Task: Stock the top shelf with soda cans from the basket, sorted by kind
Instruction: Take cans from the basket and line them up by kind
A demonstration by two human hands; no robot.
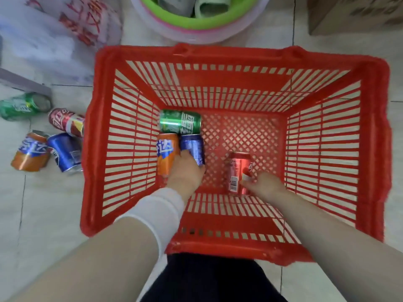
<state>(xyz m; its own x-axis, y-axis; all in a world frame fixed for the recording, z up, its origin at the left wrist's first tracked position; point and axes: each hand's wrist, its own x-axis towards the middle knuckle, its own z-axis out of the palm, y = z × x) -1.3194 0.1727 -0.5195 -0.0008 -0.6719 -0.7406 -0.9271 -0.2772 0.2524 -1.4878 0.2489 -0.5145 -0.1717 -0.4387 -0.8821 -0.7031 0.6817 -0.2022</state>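
A red plastic basket [218, 51] stands on the tiled floor below me. Lying in it are a green can [181, 122], an orange can [165, 153], a blue can [193, 144] and a red can [237, 168]. My left hand [185, 173], with a white cuff at the wrist, reaches down onto the orange and blue cans. One fingertip sits in the gap between them and the thumb lies at the blue can's right side, so the hand grips the blue can. My right hand [263, 184] holds the red can's lower end, thumb on its front. No shelf is in view.
On the floor left of the basket lie a green can [21, 106], a red can [67, 120], an orange can [30, 152] and a blue can [64, 150]. Beyond the basket are a green-and-pink basin [196, 20], a cardboard box [353, 12] and a plastic bag [54, 29].
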